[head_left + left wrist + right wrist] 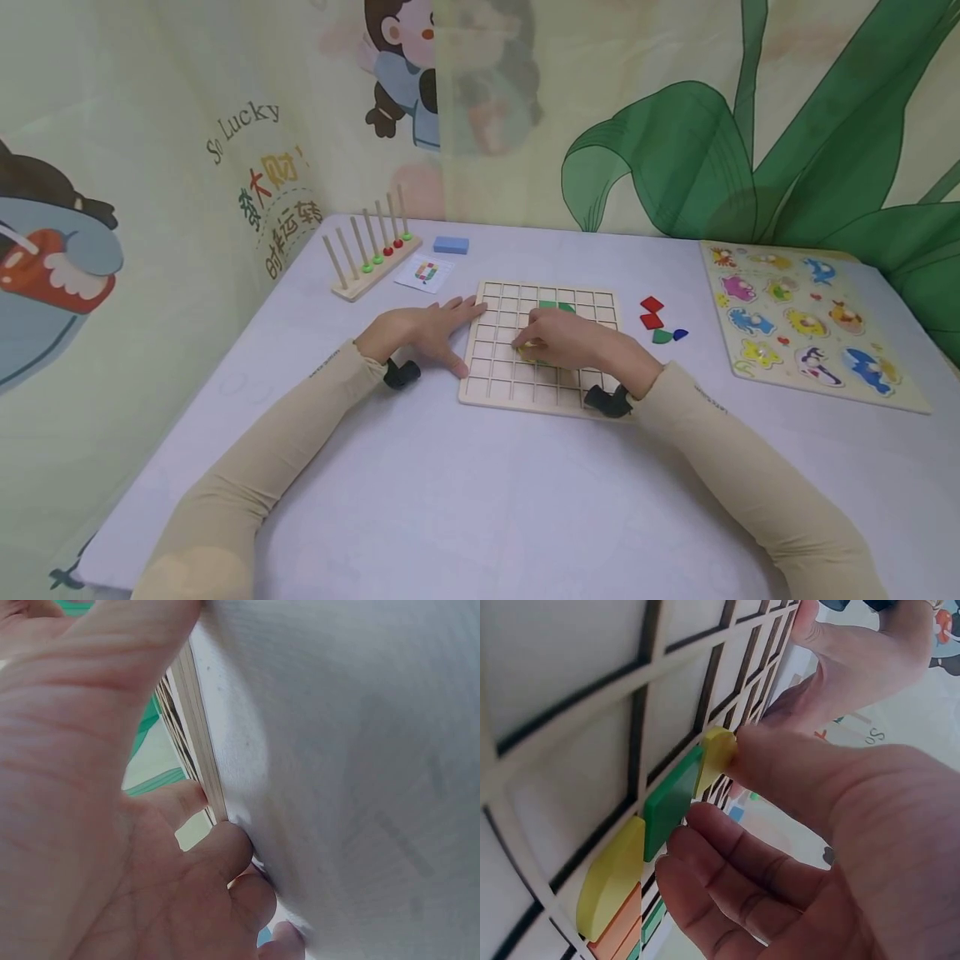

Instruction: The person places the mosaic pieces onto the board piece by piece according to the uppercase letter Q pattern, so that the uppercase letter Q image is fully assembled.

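A wooden grid board (501,389) lies on the white table. My left hand (438,329) spreads its fingers along the board's left edge; in the left wrist view its fingertips meet the wooden side (196,724). Over the middle of the grid, my right hand (558,340) pinches a small yellow piece (716,754) at a cell, its thumb on the piece and the index finger mostly hidden. Beside that piece sit a green square (673,802), a second yellow piece (611,881) with a rounded side and an orange piece (619,930). Green pieces (557,306) occupy upper cells.
Right of the board lie red squares (652,313), a green quarter-round (662,337) and a blue piece (680,334). An animal puzzle board (795,321) is at the far right. At back left are a peg rack (375,268), a pattern card (424,273) and a blue block (451,245).
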`<state>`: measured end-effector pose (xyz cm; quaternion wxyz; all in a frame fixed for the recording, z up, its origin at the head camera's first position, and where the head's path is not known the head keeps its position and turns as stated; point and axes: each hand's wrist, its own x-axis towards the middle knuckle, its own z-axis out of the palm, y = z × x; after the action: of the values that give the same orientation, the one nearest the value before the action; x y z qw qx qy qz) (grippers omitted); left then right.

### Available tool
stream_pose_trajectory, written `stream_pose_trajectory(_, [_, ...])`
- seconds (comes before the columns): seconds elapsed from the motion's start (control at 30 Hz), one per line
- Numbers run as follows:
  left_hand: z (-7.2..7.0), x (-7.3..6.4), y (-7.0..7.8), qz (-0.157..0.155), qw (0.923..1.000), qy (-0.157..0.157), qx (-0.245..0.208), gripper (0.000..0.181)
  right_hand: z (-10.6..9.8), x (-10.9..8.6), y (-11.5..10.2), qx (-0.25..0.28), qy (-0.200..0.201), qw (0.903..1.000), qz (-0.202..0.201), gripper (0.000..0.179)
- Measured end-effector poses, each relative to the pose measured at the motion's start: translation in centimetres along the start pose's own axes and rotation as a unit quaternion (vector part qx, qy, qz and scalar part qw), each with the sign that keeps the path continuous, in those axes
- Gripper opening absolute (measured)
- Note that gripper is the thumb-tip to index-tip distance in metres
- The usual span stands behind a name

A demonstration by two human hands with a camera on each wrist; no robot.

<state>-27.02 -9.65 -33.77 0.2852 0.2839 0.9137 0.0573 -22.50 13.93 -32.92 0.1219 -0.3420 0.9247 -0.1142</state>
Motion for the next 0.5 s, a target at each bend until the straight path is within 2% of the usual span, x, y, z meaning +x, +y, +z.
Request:
stream_pose_trajectory(0.33, [0.06,0.07,-0.03,0.007,0.9999,0.001,-0.010,0.113,0.27,0.17,-0.39,0.018,0.002,0.9992,0.035,0.030])
stream_pose_trajectory(0.5, [0.01,0.01,0.02,0.007,0.9999,0.001,-0.012,0.113,0.28,0.24,-0.64,-0.011,0.013,0.9994,0.030,0.021])
